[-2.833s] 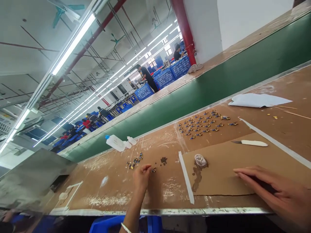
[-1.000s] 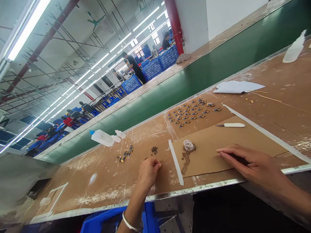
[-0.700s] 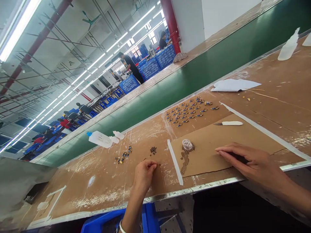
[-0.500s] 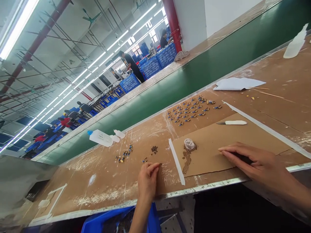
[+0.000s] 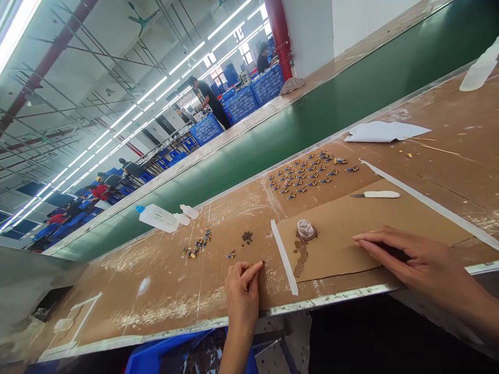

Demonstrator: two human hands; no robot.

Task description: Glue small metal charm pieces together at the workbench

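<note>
My left hand [image 5: 242, 291] is closed in a pinch at the bench's front, with a small dark piece [image 5: 263, 262] at its fingertips. Just above it lies one small blue-and-yellow figure [image 5: 231, 254], and further up a little pile of dark bits [image 5: 247, 238]. My right hand [image 5: 413, 254] hovers over a cardboard sheet [image 5: 343, 223], thumb and forefinger pressed together; whatever they hold, if anything, is too small to make out. A small clear round cup [image 5: 305, 229] stands on the sheet amid a brown wet stain. Behind it rests a white-handled knife [image 5: 382, 195].
Several figures lie in rows [image 5: 307, 174] at the back, with another cluster [image 5: 199, 243] at left. White bottles [image 5: 158, 218] lie near the green belt [image 5: 249, 156]. White paper [image 5: 385, 131] and sticks are at right. A blue bin [image 5: 144, 358] sits below the bench edge.
My left hand has shifted a little to the right, its forefinger now stretched further over the dark piece. My right hand keeps nearly the same place and pinch. The view has moved slightly.
</note>
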